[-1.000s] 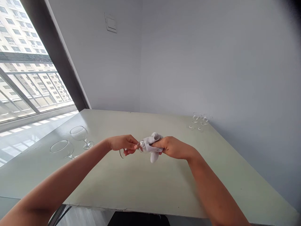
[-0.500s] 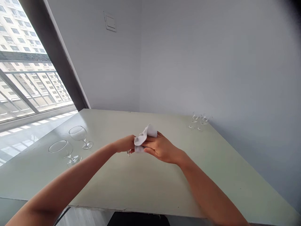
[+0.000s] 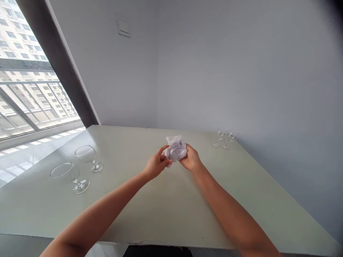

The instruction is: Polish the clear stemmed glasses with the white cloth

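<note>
Over the middle of the table, a clear stemmed glass (image 3: 178, 153) is bundled in a white cloth (image 3: 174, 140). My left hand (image 3: 157, 165) grips the glass from the left side, its thumb and fingers curled at the edge of the bundle. My right hand (image 3: 191, 157) closes around the cloth from the right, and its fingertips are hidden behind cloth and glass. Much of the glass's stem is hidden. To the left stand two more stemmed glasses, a nearer glass (image 3: 81, 186) and a farther glass (image 3: 97, 167), both upright.
Several small stemmed glasses (image 3: 225, 145) stand at the table's far right, close to the wall (image 3: 254, 78). The pale table (image 3: 160, 214) ends in a rough front edge near me. A window (image 3: 32, 89) lies beyond its left side.
My hands have turned the bundled glass, so its clear surface now shows toward me. My left hand has opened its curl slightly and shifted right; my right hand has moved under and around the cloth.
</note>
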`<state>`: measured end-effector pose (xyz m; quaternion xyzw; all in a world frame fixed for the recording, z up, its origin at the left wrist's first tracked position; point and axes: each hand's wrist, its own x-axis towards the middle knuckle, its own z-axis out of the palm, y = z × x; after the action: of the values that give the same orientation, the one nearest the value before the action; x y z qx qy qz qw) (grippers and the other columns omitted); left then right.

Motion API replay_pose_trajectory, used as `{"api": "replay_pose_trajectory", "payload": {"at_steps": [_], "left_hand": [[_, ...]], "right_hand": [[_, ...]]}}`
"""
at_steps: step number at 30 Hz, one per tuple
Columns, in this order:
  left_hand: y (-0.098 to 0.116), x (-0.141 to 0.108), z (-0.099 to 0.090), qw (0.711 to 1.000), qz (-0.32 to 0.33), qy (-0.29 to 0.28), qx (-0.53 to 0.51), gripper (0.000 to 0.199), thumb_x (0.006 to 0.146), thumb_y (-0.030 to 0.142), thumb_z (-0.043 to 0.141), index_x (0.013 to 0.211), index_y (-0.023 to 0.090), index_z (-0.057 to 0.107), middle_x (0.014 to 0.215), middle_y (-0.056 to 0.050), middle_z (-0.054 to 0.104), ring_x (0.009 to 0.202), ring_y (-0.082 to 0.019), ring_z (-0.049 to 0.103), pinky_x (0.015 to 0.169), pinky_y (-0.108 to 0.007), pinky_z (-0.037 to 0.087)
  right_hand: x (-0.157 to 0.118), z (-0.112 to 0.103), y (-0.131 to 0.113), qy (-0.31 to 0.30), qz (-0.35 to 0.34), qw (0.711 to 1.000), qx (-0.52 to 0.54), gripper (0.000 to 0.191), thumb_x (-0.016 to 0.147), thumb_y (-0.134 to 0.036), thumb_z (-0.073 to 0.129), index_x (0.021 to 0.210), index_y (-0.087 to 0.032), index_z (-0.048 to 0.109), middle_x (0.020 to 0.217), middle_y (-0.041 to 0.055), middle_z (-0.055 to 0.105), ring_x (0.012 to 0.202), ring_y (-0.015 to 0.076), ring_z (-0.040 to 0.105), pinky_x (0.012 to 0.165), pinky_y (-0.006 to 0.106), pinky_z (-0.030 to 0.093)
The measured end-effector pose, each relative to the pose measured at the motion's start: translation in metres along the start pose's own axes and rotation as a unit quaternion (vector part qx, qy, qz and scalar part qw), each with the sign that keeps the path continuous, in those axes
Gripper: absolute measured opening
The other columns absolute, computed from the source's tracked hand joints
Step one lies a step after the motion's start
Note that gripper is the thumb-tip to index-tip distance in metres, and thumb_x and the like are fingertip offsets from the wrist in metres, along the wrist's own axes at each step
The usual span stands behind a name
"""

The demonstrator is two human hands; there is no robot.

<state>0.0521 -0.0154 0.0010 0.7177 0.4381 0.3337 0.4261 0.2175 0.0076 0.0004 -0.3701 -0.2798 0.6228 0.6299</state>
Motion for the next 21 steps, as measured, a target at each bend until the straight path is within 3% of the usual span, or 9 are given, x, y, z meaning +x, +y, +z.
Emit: {"api": "replay_pose_trajectory", "payload": {"at_steps": [4, 6, 8, 10, 12, 14, 16, 18, 21], "left_hand": [[-0.007, 0.014, 0.025, 0.988, -0.033, 0.044, -0.143, 0.064, 0.075, 0.042, 0.052, 0.133, 0.025, 0.032, 0.059, 0.005, 0.049, 0.049, -0.008, 0.042, 0.051, -0.021, 0.037], [-0.007, 0.017, 0.034, 0.978, -0.04, 0.052, -0.197, 0.063, 0.076, 0.044, 0.052, 0.133, 0.024, 0.033, 0.06, 0.004, 0.049, 0.05, -0.008, 0.043, 0.052, -0.021, 0.038], [-0.007, 0.016, 0.04, 0.971, -0.04, 0.053, -0.231, 0.062, 0.077, 0.046, 0.051, 0.132, 0.024, 0.034, 0.061, 0.004, 0.05, 0.052, -0.008, 0.044, 0.052, -0.021, 0.038], [-0.007, 0.014, 0.042, 0.967, -0.034, 0.052, -0.246, 0.059, 0.079, 0.051, 0.047, 0.13, 0.024, 0.036, 0.064, 0.002, 0.052, 0.054, -0.009, 0.046, 0.054, -0.022, 0.039], [-0.009, 0.012, 0.042, 0.965, -0.035, 0.053, -0.254, 0.06, 0.08, 0.058, 0.037, 0.126, 0.02, 0.041, 0.069, -0.001, 0.056, 0.06, -0.012, 0.05, 0.056, -0.023, 0.041], [-0.011, 0.012, 0.04, 0.961, -0.043, 0.047, -0.268, 0.065, 0.081, 0.063, 0.027, 0.12, 0.017, 0.048, 0.076, -0.005, 0.059, 0.066, -0.015, 0.054, 0.058, -0.025, 0.043], [-0.014, 0.014, 0.037, 0.954, -0.051, 0.048, -0.29, 0.069, 0.081, 0.065, 0.021, 0.115, 0.014, 0.052, 0.081, -0.008, 0.061, 0.072, -0.017, 0.057, 0.061, -0.027, 0.044], [-0.015, 0.018, 0.035, 0.948, -0.056, 0.068, -0.307, 0.069, 0.081, 0.065, 0.02, 0.114, 0.014, 0.053, 0.086, -0.009, 0.063, 0.078, -0.019, 0.058, 0.064, -0.027, 0.045], [-0.014, 0.024, 0.03, 0.943, -0.044, 0.11, -0.311, 0.066, 0.082, 0.063, 0.022, 0.121, 0.018, 0.048, 0.098, -0.008, 0.062, 0.09, -0.02, 0.057, 0.071, -0.027, 0.045]], "right_hand": [[-0.009, 0.006, 0.017, 0.03, -0.08, 0.996, -0.004, 0.017, 0.074, -0.038, 0.052, 0.076, -0.021, 0.053, 0.073, 0.0013, 0.058, 0.068, 0.0154, 0.056, 0.058, 0.027, 0.047], [-0.019, 0.007, 0.025, 0.021, -0.127, 0.987, -0.093, 0.025, 0.079, -0.044, 0.045, 0.088, -0.022, 0.054, 0.076, 0.002, 0.058, 0.067, 0.0154, 0.056, 0.056, 0.027, 0.046], [-0.027, 0.007, 0.032, 0.028, -0.193, 0.957, -0.215, 0.035, 0.084, -0.046, 0.037, 0.107, -0.023, 0.052, 0.085, 0.004, 0.059, 0.073, 0.0164, 0.057, 0.059, 0.028, 0.046], [-0.033, 0.008, 0.037, 0.033, -0.274, 0.902, -0.333, 0.04, 0.088, -0.041, 0.032, 0.122, -0.024, 0.044, 0.108, 0.0081, 0.055, 0.087, 0.0178, 0.056, 0.068, 0.029, 0.046], [-0.036, 0.007, 0.041, 0.012, -0.352, 0.828, -0.436, 0.04, 0.089, -0.032, 0.03, 0.127, -0.025, 0.042, 0.131, 0.0096, 0.039, 0.103, 0.0196, 0.051, 0.079, 0.032, 0.045], [-0.035, 0.006, 0.043, -0.014, -0.407, 0.75, -0.522, 0.039, 0.089, -0.024, 0.032, 0.124, -0.026, 0.047, 0.138, 0.0075, 0.032, 0.112, 0.0229, 0.045, 0.086, 0.036, 0.041], [-0.033, 0.003, 0.043, -0.024, -0.432, 0.68, -0.592, 0.038, 0.087, -0.02, 0.035, 0.12, -0.026, 0.053, 0.131, 0.0062, 0.042, 0.113, 0.0264, 0.043, 0.088, 0.04, 0.038], [-0.032, 0.001, 0.043, -0.03, -0.439, 0.632, -0.638, 0.038, 0.086, -0.016, 0.037, 0.117, -0.026, 0.056, 0.121, 0.0054, 0.053, 0.109, 0.0282, 0.045, 0.087, 0.042, 0.036], [-0.034, 0.002, 0.044, -0.055, -0.437, 0.602, -0.666, 0.037, 0.084, -0.013, 0.038, 0.111, -0.024, 0.06, 0.116, 0.0052, 0.058, 0.1, 0.0273, 0.049, 0.084, 0.041, 0.036]]}}
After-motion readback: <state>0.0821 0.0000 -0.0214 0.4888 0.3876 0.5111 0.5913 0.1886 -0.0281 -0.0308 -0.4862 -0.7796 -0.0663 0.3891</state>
